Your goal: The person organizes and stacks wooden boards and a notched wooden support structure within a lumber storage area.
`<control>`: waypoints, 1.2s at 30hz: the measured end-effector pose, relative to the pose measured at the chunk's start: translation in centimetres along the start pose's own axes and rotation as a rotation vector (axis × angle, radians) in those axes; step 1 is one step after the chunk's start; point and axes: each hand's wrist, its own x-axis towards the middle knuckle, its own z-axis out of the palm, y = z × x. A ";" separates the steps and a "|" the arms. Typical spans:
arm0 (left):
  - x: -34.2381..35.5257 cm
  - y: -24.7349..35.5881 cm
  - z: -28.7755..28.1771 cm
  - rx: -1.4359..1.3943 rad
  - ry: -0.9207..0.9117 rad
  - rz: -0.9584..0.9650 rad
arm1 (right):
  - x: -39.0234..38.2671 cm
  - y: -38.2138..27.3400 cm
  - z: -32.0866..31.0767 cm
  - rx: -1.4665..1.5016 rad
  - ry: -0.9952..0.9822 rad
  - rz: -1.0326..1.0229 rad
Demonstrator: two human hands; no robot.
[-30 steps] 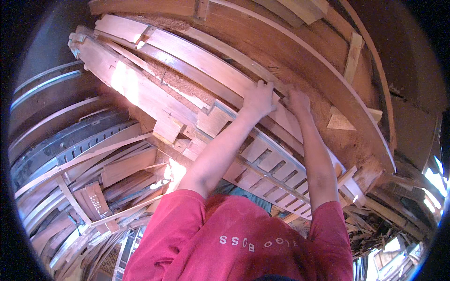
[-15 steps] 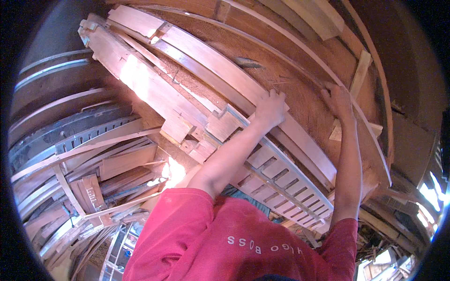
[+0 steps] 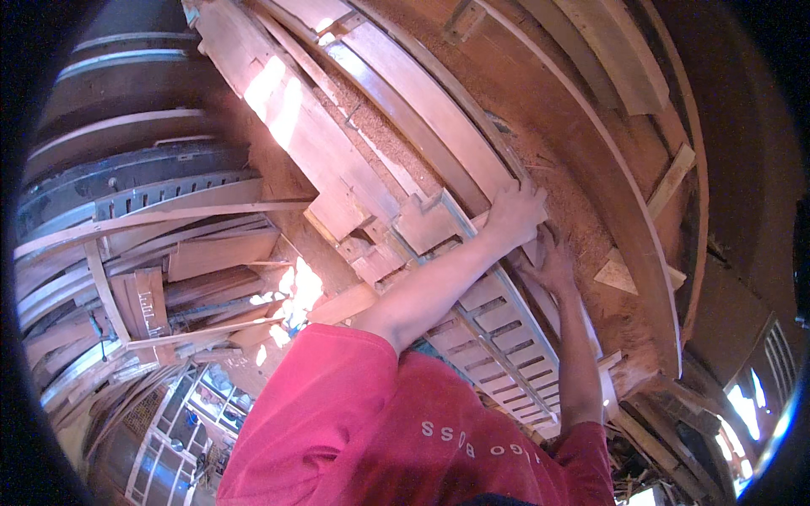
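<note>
A long, pale wooden plank runs diagonally across the bench from the upper left. My left hand curls over its far edge near the middle, fingers closed around the wood. Right beside it, my right hand grips the same edge with the thumb on the near face; its fingertips are partly hidden. Below my left forearm lies a slotted wooden panel with a row of narrow openings. A wide, smooth board lies on the near side of the plank.
Sawdust covers the brown bench surface. Beyond my hands lies a long, curved-looking board, with a short wood scrap past it. Stacked timber stands at left, and notched wood blocks sit near my left forearm.
My right hand has left the far board and come over to the plank beside my left hand. The view has shifted, and the plank seems turned slightly, showing its far edge.
</note>
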 end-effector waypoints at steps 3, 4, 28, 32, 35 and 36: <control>-0.1 0.2 -0.2 0.001 0.039 -0.002 | -0.4 -1.5 2.9 0.055 0.058 0.168; -0.1 0.3 -0.4 0.006 0.040 -0.001 | -0.4 -2.2 3.5 -0.015 0.035 0.182; -0.4 1.8 -2.7 0.010 0.063 0.031 | 0.4 1.7 11.1 -0.261 0.079 0.052; -0.9 1.9 -2.1 0.011 0.138 0.047 | 2.0 -0.5 4.4 -0.009 -0.119 0.073; -1.1 1.8 -2.4 0.104 0.174 0.105 | 2.5 -0.2 0.6 -0.017 -0.126 0.019; -1.3 2.1 -2.5 0.101 0.149 0.092 | 2.2 0.0 -0.8 -0.035 -0.109 0.006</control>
